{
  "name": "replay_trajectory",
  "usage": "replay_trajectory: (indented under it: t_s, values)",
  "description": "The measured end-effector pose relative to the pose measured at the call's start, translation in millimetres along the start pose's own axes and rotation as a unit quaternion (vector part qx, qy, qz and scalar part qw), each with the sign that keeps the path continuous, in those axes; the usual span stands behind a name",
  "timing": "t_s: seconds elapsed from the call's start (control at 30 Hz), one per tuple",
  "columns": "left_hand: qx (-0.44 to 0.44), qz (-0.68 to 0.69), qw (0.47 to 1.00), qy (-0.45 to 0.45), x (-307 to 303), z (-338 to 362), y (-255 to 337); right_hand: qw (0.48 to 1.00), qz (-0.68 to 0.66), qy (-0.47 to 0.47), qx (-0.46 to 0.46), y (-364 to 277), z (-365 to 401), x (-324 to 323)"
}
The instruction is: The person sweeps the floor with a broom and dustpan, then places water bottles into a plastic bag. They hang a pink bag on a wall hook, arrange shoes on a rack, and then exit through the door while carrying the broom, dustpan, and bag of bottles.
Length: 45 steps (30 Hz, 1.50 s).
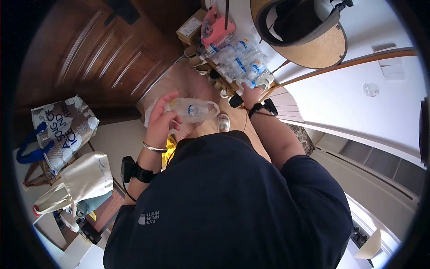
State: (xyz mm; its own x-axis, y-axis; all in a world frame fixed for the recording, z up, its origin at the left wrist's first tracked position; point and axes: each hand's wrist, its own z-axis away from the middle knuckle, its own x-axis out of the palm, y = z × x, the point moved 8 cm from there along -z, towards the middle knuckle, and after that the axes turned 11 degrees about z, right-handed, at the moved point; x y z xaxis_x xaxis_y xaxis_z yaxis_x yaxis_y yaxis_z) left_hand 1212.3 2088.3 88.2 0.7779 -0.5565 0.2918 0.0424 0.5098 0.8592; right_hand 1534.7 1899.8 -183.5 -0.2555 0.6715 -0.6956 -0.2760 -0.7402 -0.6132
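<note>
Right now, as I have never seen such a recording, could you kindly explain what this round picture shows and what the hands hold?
There is no machine here. A person wears one camera on the head, and it looks down past a dark navy shirt at two bare hands. The wide lens bends the picture round. The left hand grips a clear plastic bag with a small blue-labelled water bottle inside. The right hand touches a wrapped pack of clear water bottles; I cannot tell whether it grips one. At the left are a printed tote bag with blue handles and a cream canvas tote bag. A woven straw sun visor shows at the top.
</note>
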Motion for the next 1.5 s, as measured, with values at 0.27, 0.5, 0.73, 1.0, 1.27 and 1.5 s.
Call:
replay_trajectory:
  t_s: [0.27,0.5,0.73,1.0,1.27,1.5]
  values:
    - [-0.03,-0.037,0.999,0.021,23,-33,14,0.993,-0.081,0.072,-0.037,-111,35,-4]
    - [-0.057,-0.065,0.996,-0.032,25,-80,39,0.868,-0.378,-0.196,0.254,-165,53,71]
    - [-0.065,-0.082,0.99,-0.092,3,-133,71,0.857,-0.399,-0.245,0.217,-179,43,93]
    - [-0.082,-0.124,0.974,-0.172,1,-183,82,0.85,-0.458,-0.196,0.17,-167,66,76]
    - [-0.089,-0.15,0.949,-0.261,23,-214,93,0.922,-0.311,-0.219,-0.069,-106,109,-4]
    - [-0.085,-0.153,0.934,-0.311,34,-200,107,0.936,-0.071,-0.216,-0.27,-164,150,-7]
